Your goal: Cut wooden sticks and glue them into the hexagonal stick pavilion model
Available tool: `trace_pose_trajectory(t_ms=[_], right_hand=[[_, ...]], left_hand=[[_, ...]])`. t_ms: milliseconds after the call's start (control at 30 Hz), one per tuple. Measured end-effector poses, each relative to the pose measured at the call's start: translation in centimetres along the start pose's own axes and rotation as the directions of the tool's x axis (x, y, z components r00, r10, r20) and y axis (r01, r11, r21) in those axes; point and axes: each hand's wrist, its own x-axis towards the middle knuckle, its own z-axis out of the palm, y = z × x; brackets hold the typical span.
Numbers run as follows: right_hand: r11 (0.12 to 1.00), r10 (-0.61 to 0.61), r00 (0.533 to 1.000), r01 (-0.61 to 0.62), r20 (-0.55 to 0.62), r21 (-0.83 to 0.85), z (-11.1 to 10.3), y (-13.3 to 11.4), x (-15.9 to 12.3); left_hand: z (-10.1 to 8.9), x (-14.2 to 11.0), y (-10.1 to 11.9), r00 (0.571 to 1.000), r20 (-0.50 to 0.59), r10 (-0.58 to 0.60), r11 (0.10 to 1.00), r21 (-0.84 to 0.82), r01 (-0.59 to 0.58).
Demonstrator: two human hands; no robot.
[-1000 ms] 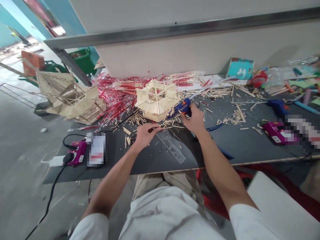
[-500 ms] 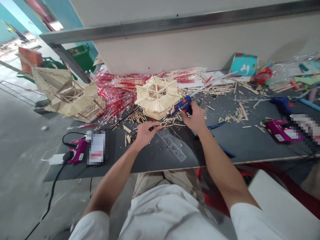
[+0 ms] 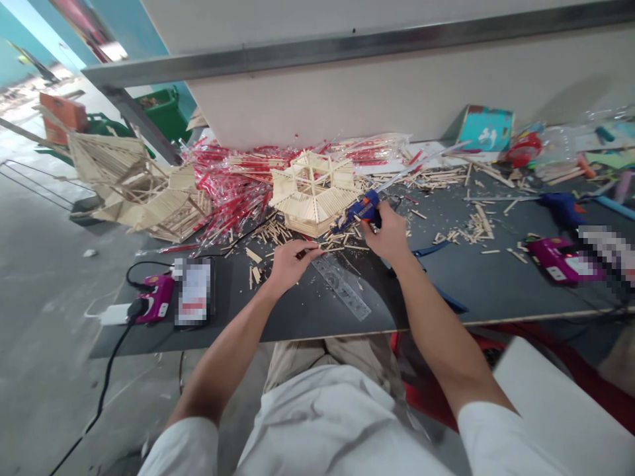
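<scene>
My right hand [image 3: 389, 231] is wrapped round a blue glue gun [image 3: 366, 208], whose nozzle points left and down over the table. A clear glue stick [image 3: 411, 170] runs out of its back end. My left hand [image 3: 294, 266] pinches a thin wooden stick [image 3: 325, 250] just below the nozzle. Right behind both hands stands a six-sided model of wooden sticks [image 3: 317, 205], with a sloping slatted roof and an open centre. A clear plastic ruler [image 3: 342, 289] lies flat between my forearms.
A larger stick model [image 3: 149, 188] stands at the left. Red-and-clear plastic wrappers [image 3: 233, 178] pile up at the back. Purple power strips [image 3: 157, 297] and a phone [image 3: 194, 291] lie near the front left. Another blue glue gun [image 3: 560, 206] rests at the right, among stick scraps [image 3: 476, 225].
Almost nothing differs. Both hands keep their places at the glue gun and the stick, and the view has shifted very slightly.
</scene>
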Motion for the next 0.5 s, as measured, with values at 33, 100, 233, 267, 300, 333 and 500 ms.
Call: trace_pose_trajectory(t_ms=[33, 100, 233, 267, 300, 333, 500], right_hand=[[1.000, 0.000, 1.000, 0.000, -0.002, 0.001, 0.01, 0.01, -0.02], [1.000, 0.004, 1.000, -0.004, 0.000, -0.002, 0.02, 0.03, -0.06], [1.000, 0.013, 1.000, -0.013, 0.012, -0.006, 0.02, 0.02, -0.11], [1.000, 0.014, 1.000, -0.014, 0.017, -0.006, 0.01, 0.03, -0.10], [1.000, 0.015, 1.000, -0.014, 0.021, -0.007, 0.00, 0.03, -0.09], [1.000, 0.015, 1.000, -0.015, 0.025, -0.007, 0.00, 0.04, -0.08], [1.000, -0.004, 1.000, 0.004, 0.014, -0.007, 0.02, 0.10, -0.03]], left_hand=[[-0.01, 0.00, 0.04, 1.000, 0.001, -0.001, 1.000, 0.002, 0.001], [-0.02, 0.01, 0.11, 1.000, -0.003, -0.005, 1.000, 0.005, 0.005], [-0.01, 0.04, 0.21, 1.000, -0.010, -0.003, 1.000, 0.004, 0.003], [0.00, 0.05, 0.21, 1.000, -0.009, 0.001, 1.000, 0.002, -0.001], [0.00, 0.04, 0.19, 1.000, -0.008, 0.007, 1.000, 0.002, -0.007], [0.00, 0.03, 0.17, 1.000, -0.006, 0.013, 1.000, 0.003, -0.013], [0.04, -0.09, 0.14, 1.000, 0.007, 0.023, 1.000, 0.005, -0.023]])
